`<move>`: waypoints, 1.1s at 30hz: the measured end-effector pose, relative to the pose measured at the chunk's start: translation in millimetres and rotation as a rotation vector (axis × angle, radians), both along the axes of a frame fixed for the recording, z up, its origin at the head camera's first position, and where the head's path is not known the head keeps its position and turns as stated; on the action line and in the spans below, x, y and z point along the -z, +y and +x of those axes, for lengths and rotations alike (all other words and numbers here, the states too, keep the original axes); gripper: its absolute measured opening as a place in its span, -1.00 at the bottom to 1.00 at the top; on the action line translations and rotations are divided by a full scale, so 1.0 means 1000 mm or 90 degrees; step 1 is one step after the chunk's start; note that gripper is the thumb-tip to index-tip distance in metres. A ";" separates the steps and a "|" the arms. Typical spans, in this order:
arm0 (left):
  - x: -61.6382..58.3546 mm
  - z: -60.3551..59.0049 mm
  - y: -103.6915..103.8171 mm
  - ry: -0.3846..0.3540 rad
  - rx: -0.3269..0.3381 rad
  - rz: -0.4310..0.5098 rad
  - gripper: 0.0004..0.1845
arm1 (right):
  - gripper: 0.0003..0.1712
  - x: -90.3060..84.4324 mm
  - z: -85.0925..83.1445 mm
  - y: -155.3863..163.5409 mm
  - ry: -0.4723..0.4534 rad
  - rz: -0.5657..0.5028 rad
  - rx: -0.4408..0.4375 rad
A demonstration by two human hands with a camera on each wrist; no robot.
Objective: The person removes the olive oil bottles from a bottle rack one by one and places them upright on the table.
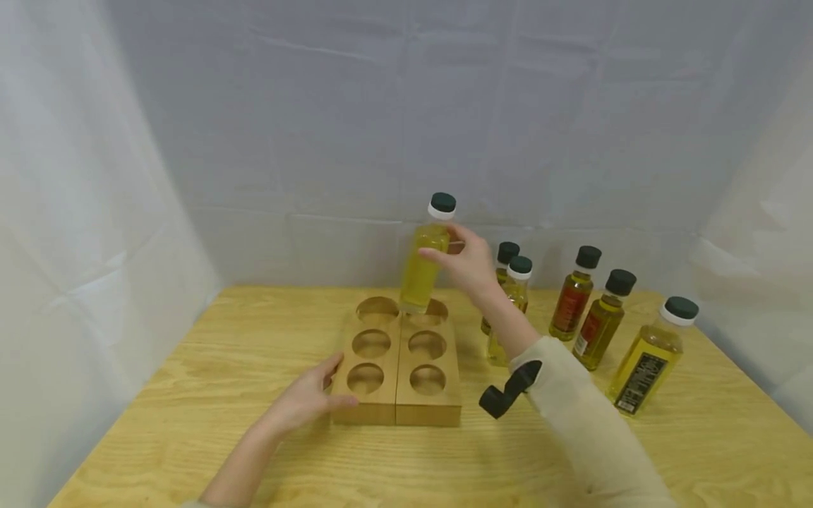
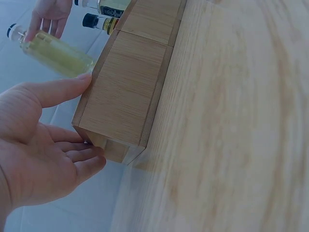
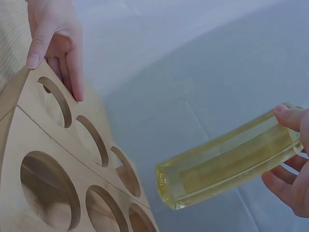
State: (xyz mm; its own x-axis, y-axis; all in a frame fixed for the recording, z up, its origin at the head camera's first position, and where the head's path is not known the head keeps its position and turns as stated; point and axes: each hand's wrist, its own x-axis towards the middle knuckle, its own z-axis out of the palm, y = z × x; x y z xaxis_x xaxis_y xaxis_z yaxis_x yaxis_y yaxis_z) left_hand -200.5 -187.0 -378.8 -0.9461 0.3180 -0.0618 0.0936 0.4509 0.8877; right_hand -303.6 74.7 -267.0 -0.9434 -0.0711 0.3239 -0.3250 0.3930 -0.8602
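Observation:
My right hand holds a glass bottle of yellow oil high on its body, between thumb and fingers. The bottle, with its dark green cap and white collar, leans, its base low over the back holes of the wooden bottle rack. Two blocks set side by side form this rack, each with three round holes. At its left front corner rests my left hand, thumb on the front top edge and fingers along the left side. In the right wrist view the bottle's base shows apart from the rack.
Several capped oil bottles stand right of the rack, among them a red-labelled one and a dark-labelled one at far right. Partly behind my right arm stands a green-capped bottle. A pale sheet hangs behind the wooden table.

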 end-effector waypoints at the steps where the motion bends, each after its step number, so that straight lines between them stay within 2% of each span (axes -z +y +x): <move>1: 0.000 0.000 0.000 -0.001 0.001 0.001 -0.03 | -0.20 -0.001 0.002 0.004 -0.001 0.002 0.002; 7: -0.003 0.002 0.000 0.001 0.006 0.000 -0.04 | -0.13 -0.006 0.018 0.024 -0.005 0.030 0.017; 12: -0.003 0.001 -0.001 0.000 0.010 -0.003 -0.04 | -0.14 -0.005 0.030 0.041 0.008 0.042 0.005; 25: -0.001 0.001 -0.002 0.001 0.006 -0.006 -0.03 | -0.12 0.003 0.064 0.087 -0.007 0.085 0.020; 33: -0.002 0.000 -0.003 0.004 0.013 -0.012 -0.02 | -0.08 0.016 0.077 0.108 -0.034 0.136 0.037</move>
State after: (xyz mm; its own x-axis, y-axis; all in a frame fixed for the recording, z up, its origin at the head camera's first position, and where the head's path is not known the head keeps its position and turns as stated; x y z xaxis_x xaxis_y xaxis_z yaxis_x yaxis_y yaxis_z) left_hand -200.8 -190.2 -376.8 -0.9400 0.3355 -0.0619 0.1082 0.4654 0.8785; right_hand -226.9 182.5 -283.2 -0.9634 -0.0778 0.2566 -0.2526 0.5849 -0.7708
